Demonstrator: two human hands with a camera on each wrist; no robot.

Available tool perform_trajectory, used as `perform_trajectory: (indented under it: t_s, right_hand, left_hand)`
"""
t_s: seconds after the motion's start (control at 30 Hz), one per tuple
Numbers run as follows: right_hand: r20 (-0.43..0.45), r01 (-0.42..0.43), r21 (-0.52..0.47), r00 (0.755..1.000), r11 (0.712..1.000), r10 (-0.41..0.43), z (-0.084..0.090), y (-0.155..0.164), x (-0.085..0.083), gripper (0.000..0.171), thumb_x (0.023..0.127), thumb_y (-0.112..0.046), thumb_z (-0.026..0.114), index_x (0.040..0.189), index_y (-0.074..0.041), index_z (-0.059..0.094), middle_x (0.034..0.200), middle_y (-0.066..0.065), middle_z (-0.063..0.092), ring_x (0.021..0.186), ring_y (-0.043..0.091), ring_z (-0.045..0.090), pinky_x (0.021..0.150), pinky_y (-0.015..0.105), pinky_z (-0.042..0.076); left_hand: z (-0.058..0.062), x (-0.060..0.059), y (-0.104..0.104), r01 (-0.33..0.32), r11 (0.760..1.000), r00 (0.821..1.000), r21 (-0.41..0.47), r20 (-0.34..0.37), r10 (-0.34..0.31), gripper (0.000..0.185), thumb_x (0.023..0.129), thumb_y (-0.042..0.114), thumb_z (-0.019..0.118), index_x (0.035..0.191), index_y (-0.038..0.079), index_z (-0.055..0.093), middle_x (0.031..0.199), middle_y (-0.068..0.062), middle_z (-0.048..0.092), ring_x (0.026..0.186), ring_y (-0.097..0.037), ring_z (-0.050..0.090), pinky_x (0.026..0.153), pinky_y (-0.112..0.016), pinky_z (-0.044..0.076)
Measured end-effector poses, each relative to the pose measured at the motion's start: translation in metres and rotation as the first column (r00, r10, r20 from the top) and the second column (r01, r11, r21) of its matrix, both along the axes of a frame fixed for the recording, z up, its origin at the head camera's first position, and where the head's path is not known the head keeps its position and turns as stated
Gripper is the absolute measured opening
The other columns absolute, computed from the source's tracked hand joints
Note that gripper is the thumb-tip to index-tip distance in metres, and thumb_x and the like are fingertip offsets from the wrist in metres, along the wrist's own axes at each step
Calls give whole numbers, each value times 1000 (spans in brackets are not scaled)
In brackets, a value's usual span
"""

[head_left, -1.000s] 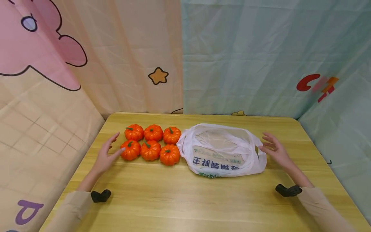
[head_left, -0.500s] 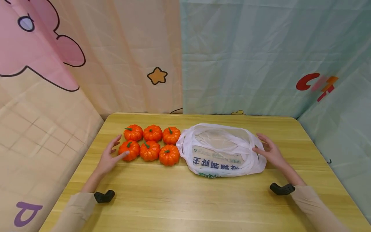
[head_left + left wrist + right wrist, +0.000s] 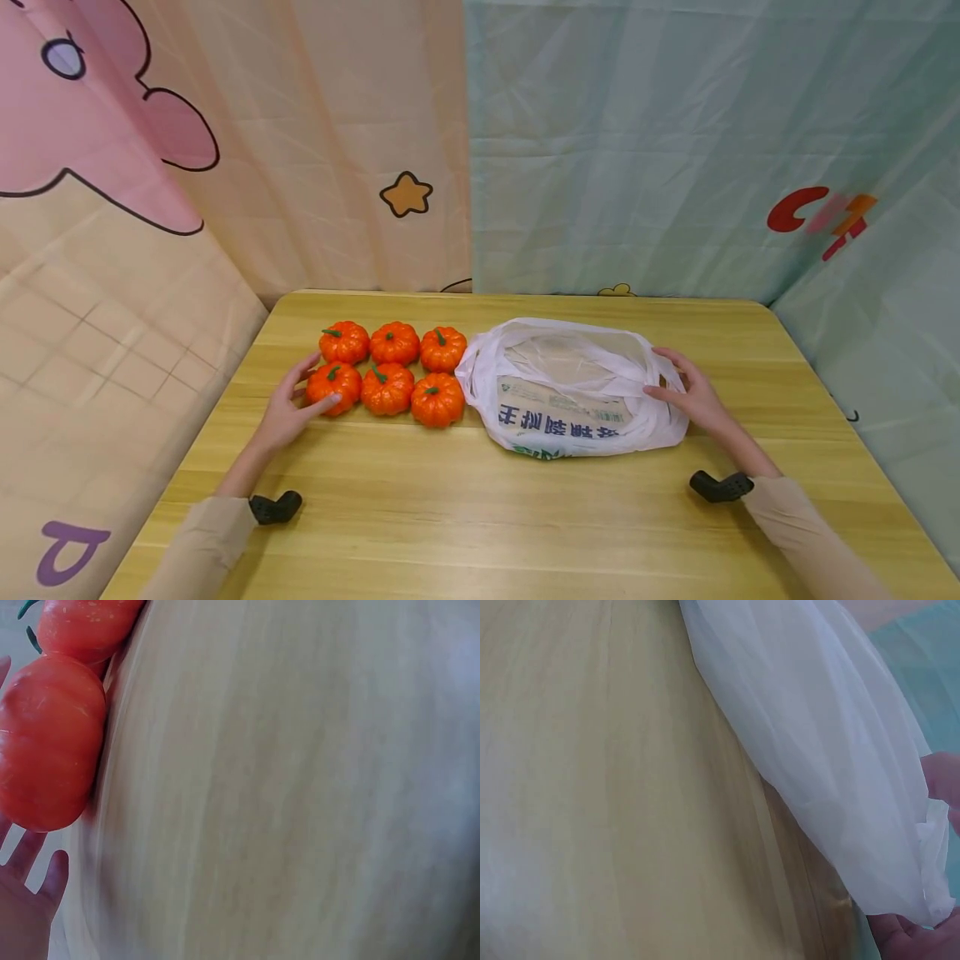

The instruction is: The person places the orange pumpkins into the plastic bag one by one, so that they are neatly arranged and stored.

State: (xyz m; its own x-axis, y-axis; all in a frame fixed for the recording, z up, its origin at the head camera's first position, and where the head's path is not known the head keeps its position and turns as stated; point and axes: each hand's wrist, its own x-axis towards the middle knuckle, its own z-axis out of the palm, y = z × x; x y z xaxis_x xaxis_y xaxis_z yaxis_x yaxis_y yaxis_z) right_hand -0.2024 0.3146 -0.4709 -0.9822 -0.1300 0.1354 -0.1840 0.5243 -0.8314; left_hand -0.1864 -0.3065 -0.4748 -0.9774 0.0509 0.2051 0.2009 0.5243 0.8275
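Pumpkins (image 3: 386, 372), six small orange ones in two rows of three on the wooden table (image 3: 480, 517), just left of the white plastic bag (image 3: 573, 387). Left hand (image 3: 288, 408) now closer than a second ago, edged inward against the near-left pumpkin (image 3: 333, 386): fingers straight and spread, forefinger tip touching its front, the others reaching up along its left side, nothing gripped. Same pumpkin in the left wrist view (image 3: 49, 742), just beyond the fingertips (image 3: 45, 874). Right hand (image 3: 690, 392) likewise moved in, from clear of the bag to resting on its right end; fingers relaxed and laid over the plastic by the handle loop, apparently no pinch yet. Bag film (image 3: 832, 750) in the right wrist view lying against the fingers (image 3: 941, 776). Judged from this: both hands closing on their things, contact just made, no grasp or lift begun; pumpkins and bag unshifted.
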Motion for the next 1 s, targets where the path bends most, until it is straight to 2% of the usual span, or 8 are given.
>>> perform_trajectory:
  t_s: [0.17,0.33,0.53,0.63,0.7,0.77,0.9,1.0]
  right_hand:
    - [36,-13,5,999,1000,12,-2,0,-2,70,84,-9,72,144,-2,36,152,27,28,135,45,29,104,65,29]
    - [31,-16,-14,999,1000,16,-4,-1,-3,72,83,-6,73,144,-1,36,151,29,28,137,49,25,105,70,23]
    - [21,2,-6,1000,1000,-2,-4,-2,-2,72,85,-8,71,146,-3,33,151,26,29,134,44,29,110,51,32]
    - [-15,4,-5,1000,1000,-5,-6,-1,-2,69,85,-9,71,145,-4,36,149,25,32,133,15,37,103,19,34]
    - [-27,9,-9,1000,1000,-9,-7,-1,-2,67,86,-9,70,144,-4,37,149,25,33,132,12,37,100,12,31]
    - [-32,11,-26,999,1000,-11,-7,0,-3,65,86,-7,70,143,-2,38,149,26,33,134,14,35,107,18,29]
    - [-3,16,-61,1000,998,-16,-6,2,-4,61,86,-4,68,139,2,39,149,28,30,137,47,22,112,62,18]
    - [-4,15,-69,1000,998,-15,-6,4,-4,58,87,-4,68,137,3,40,147,30,30,136,49,21,109,69,14]
  left_hand:
    - [0,2,1,4,1000,1000,-5,7,-4,75,86,14,71,149,9,32,150,-21,35,124,-27,36,90,-9,31]
    - [-1,3,2,3,1000,1000,1,15,-3,75,87,15,71,150,10,31,151,-20,34,121,-12,35,91,-9,31]
    - [-1,4,3,16,1000,1000,9,11,-16,74,86,13,71,149,10,32,151,-19,35,119,1,33,90,-7,31]
    - [1,5,4,26,999,1000,23,16,-27,75,86,12,71,149,11,32,152,-17,34,121,1,34,89,-6,32]
    - [2,5,5,27,999,999,26,22,-27,75,85,12,72,149,12,33,152,-16,34,121,-1,34,89,-7,32]
    - [3,6,5,27,999,999,24,25,-28,76,84,12,73,149,13,33,152,-15,34,122,-2,34,89,-8,32]
    - [2,6,5,31,999,999,9,14,-31,76,83,11,74,148,12,35,151,-16,35,120,1,35,89,-10,33]
    - [0,6,4,37,999,999,10,7,-37,76,82,10,75,147,10,36,150,-17,35,118,5,35,88,-8,33]
